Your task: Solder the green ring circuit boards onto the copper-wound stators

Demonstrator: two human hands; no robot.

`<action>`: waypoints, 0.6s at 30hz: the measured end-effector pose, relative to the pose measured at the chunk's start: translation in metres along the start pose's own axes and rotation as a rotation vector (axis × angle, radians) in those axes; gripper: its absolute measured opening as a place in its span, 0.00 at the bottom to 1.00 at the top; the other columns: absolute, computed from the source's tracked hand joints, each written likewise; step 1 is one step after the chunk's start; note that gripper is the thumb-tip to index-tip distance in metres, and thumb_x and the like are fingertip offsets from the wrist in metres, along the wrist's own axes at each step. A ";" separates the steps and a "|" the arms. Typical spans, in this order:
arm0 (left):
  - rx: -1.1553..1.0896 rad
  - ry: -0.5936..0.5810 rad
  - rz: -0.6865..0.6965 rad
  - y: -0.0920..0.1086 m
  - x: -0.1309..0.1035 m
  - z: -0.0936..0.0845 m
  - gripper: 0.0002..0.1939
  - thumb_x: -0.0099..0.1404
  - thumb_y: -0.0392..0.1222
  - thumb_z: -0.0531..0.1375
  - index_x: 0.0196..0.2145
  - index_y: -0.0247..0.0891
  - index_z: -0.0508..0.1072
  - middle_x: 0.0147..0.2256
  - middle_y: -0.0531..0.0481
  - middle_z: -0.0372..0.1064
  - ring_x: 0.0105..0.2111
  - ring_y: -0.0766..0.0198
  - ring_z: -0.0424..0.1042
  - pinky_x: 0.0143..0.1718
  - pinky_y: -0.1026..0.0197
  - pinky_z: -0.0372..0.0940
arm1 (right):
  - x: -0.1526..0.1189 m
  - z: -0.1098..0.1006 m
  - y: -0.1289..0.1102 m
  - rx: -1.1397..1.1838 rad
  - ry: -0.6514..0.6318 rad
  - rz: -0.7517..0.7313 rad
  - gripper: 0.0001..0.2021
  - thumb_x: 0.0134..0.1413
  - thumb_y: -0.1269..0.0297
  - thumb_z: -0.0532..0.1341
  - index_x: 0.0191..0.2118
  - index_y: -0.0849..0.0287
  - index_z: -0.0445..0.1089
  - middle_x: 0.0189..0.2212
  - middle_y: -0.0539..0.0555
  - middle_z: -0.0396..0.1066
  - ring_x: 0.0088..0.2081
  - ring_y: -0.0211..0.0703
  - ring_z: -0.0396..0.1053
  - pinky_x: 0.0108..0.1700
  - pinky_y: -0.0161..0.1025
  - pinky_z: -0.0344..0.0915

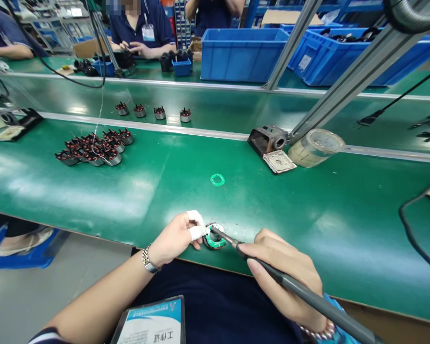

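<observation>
Left hand [175,236] in close at the bench edge, white-wrapped fingertips [197,232] drawn together at the left rim of a green ring-shaped circuit board [220,243]; whether they pinch the board or a fine wire, I can't tell. Right hand [294,272] is curled round the soldering iron [301,288], pen-fashion, thumb and fingers closed on the grip, the tip slanting down to the board's upper left, right beside those wrapped fingers. Tight quarters, so the good play, I'd judge, is a light, brief touch on one pad, the left hand bracing the rim with its fingertips clear of the hot metal, and the shaft lifted off neighbouring joints and the thin leads at the top. Just beyond lies a loose ring board [222,180], flat on the green mat [179,177]. Farther right, the iron stand [268,139] and its sponge [279,162], handy for wiping the tip, with a plastic jar [315,149] beside them. Off left, bunched wound stators [96,149]; four more stators [159,113] line up behind.
</observation>
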State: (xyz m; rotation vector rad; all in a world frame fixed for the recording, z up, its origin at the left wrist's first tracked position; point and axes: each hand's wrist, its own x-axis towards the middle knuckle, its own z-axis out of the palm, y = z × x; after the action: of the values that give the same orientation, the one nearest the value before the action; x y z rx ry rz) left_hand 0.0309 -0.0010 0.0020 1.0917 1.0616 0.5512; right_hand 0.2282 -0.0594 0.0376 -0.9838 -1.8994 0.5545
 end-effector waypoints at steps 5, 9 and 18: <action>-0.002 -0.004 0.006 0.001 0.000 0.001 0.05 0.53 0.38 0.57 0.24 0.35 0.64 0.18 0.57 0.63 0.17 0.72 0.64 0.22 0.68 0.62 | 0.001 0.003 0.000 0.011 -0.016 0.001 0.13 0.48 0.79 0.55 0.40 0.61 0.68 0.21 0.52 0.64 0.24 0.38 0.60 0.25 0.37 0.62; 0.008 -0.001 0.018 0.002 -0.001 0.001 0.05 0.53 0.38 0.57 0.24 0.35 0.63 0.18 0.57 0.63 0.17 0.72 0.64 0.21 0.68 0.61 | 0.001 0.003 0.000 0.013 -0.030 0.004 0.13 0.48 0.79 0.55 0.39 0.61 0.69 0.21 0.52 0.63 0.24 0.38 0.60 0.25 0.37 0.62; 0.009 -0.003 0.006 0.000 0.001 0.000 0.05 0.53 0.38 0.57 0.24 0.35 0.63 0.18 0.57 0.63 0.17 0.72 0.65 0.21 0.68 0.62 | -0.004 0.002 0.005 -0.040 0.079 0.011 0.13 0.54 0.74 0.54 0.46 0.57 0.64 0.24 0.51 0.67 0.27 0.39 0.68 0.30 0.38 0.68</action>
State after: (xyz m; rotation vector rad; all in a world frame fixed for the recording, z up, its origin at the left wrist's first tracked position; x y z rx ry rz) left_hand 0.0314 -0.0005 0.0019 1.1033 1.0591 0.5505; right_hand 0.2293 -0.0596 0.0314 -1.0276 -1.8422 0.4790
